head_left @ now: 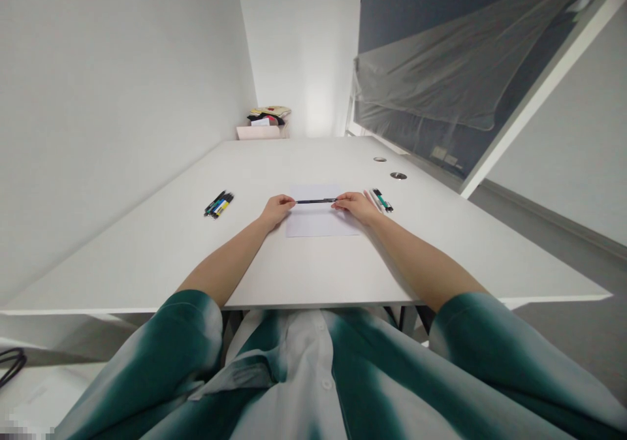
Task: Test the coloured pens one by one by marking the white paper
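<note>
A slim black pen (316,201) stretches level between my two hands, over a white sheet of paper (322,224). My left hand (278,210) pinches its left end with the fingertips. At the other end, the fingers of my right hand (355,206) close on the pen near its clip. Left of my left hand lies a bunch of several pens (218,205), dark ones and a yellow one among them. A smaller group of pens (383,200), with green and white barrels, rests just right of my right hand.
The white table (171,257) runs back to a light box (258,132) with folded cloth on top. Two round metal grommets (398,176) are set into the right side. A dark panel (431,68) draped in clear plastic stands to the right, and a wall borders the left edge.
</note>
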A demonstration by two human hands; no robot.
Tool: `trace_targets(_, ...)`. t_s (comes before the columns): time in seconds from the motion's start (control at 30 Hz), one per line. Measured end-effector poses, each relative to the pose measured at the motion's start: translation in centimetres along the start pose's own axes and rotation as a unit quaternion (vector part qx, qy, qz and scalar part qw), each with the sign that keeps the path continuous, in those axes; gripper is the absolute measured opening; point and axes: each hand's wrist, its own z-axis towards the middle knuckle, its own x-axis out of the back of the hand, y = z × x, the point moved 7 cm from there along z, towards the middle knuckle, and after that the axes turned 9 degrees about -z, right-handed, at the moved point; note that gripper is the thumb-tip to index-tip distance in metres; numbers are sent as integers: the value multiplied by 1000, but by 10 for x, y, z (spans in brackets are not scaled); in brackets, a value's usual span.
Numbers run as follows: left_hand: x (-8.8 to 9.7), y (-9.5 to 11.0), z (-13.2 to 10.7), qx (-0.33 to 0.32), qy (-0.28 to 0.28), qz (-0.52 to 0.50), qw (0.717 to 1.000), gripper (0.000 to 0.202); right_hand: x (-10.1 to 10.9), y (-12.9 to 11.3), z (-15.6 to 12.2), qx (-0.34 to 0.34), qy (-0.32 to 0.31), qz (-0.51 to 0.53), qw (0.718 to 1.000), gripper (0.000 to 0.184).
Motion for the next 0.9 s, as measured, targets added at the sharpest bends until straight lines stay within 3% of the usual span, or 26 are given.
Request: trace_targets(0.9, -2, 2, -1, 7, -5, 7, 1000, 22, -2, -1, 5, 37, 15, -102, 994, 12)
